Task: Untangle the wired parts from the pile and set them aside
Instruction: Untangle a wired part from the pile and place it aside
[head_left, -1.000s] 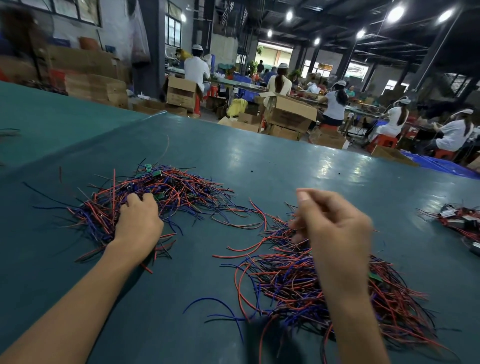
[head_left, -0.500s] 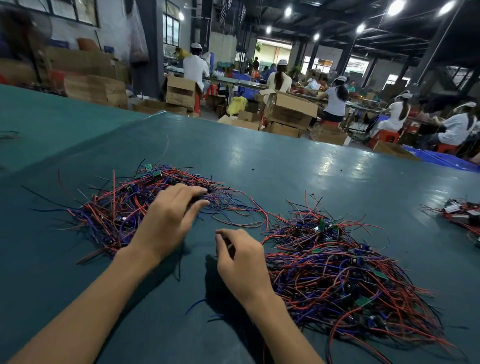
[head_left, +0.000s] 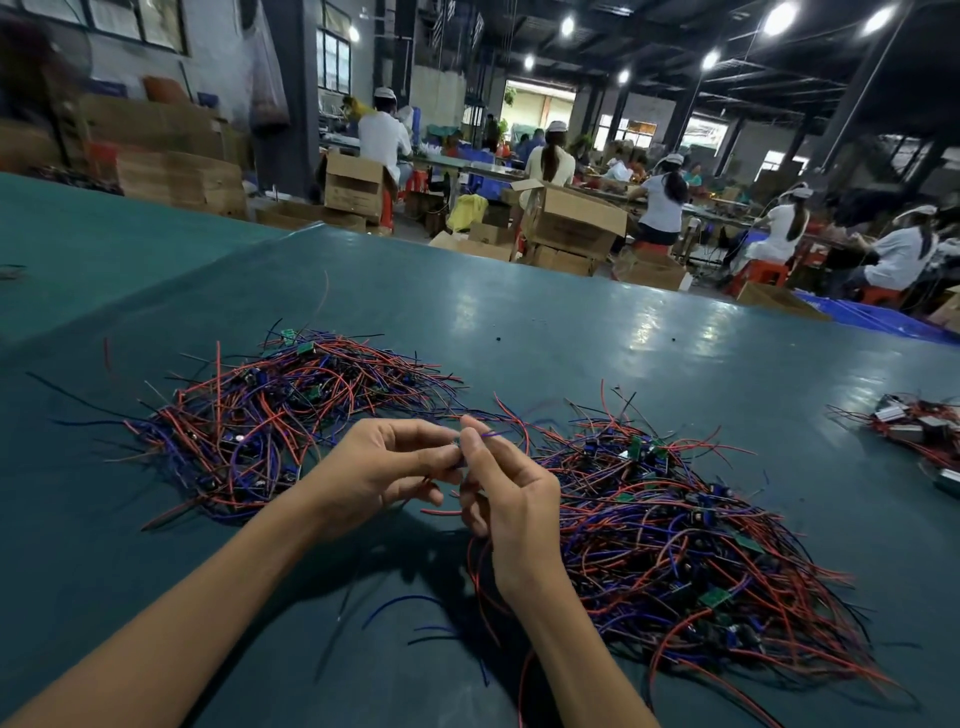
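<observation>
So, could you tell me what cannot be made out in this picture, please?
Head view only.
Wired part: fingers of the left hand and right hand cover it; only a blue wire end shows.
Far-right pile: cut off by the frame edge.
Dark specks on the table: too small to identify.

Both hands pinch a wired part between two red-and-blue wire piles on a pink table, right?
Not pink: the head view shows a teal table. The left hand and right hand pinch the wired part between the left pile and right pile.
</observation>
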